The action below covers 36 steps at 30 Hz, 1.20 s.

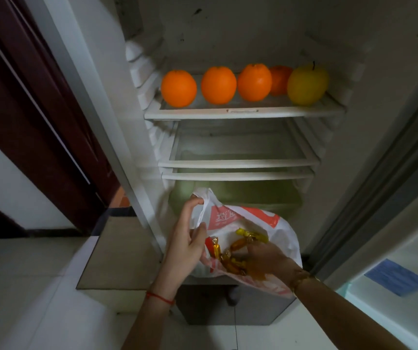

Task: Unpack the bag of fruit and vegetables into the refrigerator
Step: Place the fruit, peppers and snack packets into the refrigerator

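Observation:
A white and orange plastic bag (273, 223) hangs open in front of the refrigerator's bottom drawer. My left hand (187, 238) pinches one bag handle and holds the mouth open. My right hand (263, 256) reaches into the bag, its fingers among several wrapped yellow and orange items (235, 246); whether it grips one is hidden. On the top shelf (243, 112) stand several oranges (218, 85) in a row, with a yellow-green apple (306, 83) at the right end.
Two bare glass shelves (238, 162) lie below the fruit, above a greenish drawer (240, 195). The open refrigerator door (405, 248) stands at the right. A dark red door (38, 109) is at the left, over a white tiled floor (26, 286).

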### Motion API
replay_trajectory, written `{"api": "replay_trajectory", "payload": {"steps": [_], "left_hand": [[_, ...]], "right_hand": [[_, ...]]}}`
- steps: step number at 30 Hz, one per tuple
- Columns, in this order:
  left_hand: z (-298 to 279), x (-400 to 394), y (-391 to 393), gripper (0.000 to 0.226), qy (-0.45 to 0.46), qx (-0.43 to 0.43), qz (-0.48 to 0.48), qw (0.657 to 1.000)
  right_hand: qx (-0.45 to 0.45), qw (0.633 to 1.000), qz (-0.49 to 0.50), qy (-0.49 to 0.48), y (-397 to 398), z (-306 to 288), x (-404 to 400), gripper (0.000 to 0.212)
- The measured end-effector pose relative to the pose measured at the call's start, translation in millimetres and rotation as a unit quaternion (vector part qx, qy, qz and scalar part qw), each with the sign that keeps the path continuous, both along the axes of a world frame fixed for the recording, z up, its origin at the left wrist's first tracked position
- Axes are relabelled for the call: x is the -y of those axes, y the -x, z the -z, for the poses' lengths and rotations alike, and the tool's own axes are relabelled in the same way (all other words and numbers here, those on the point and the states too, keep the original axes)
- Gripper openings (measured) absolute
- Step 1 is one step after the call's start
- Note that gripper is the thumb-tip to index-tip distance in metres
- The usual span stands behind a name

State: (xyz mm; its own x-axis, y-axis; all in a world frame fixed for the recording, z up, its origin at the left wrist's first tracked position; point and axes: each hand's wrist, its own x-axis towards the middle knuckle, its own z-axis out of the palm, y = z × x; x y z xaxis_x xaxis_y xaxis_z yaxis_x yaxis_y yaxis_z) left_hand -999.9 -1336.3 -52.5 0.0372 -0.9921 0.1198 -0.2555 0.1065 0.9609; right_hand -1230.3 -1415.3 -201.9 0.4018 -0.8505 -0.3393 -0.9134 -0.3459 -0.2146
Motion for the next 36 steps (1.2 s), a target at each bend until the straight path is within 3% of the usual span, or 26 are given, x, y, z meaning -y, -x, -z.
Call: {"api": "replay_trajectory", "payload": {"steps": [2,5,12,14,18,21,23,28,36], "left_hand": [[-2,-3,0,0.044,0.003,-0.004,-0.002,1.0],[-3,-5,-3,0.043,-0.001,-0.016,-0.006,1.0],[-1,-5,-6,0.047,0.0,-0.009,-0.011,1.0],[-1,-2,-8,0.051,0.003,0.002,-0.021,1.0],[-4,4,-9,0.048,0.016,0.006,-0.03,0.999],[-4,9,-11,0.051,0.016,0.017,-0.045,0.999],[-3,12,-13,0.052,0.006,0.017,-0.05,0.999],[-3,19,-15,0.048,-0.005,0.011,-0.051,0.999],[-3,27,-20,0.056,0.009,0.014,-0.05,0.999]], "right_hand": [[-0.038,0.994,-0.067,0.072,2,0,-4,0.05],[-0.035,0.991,-0.092,0.093,6,0,-10,0.043],[-0.052,0.998,-0.038,-0.004,-8,-42,-13,0.062],[0.039,0.994,0.064,-0.082,-14,-54,-3,0.058],[0.241,0.949,0.116,-0.165,-12,-91,12,0.048],[0.407,0.878,0.117,-0.223,-14,-140,14,0.045],[0.467,0.842,0.126,-0.237,-18,-166,17,0.051],[0.526,0.823,0.164,-0.136,-44,-197,38,0.04],[0.493,0.838,0.236,0.007,-116,-210,101,0.043]]}}
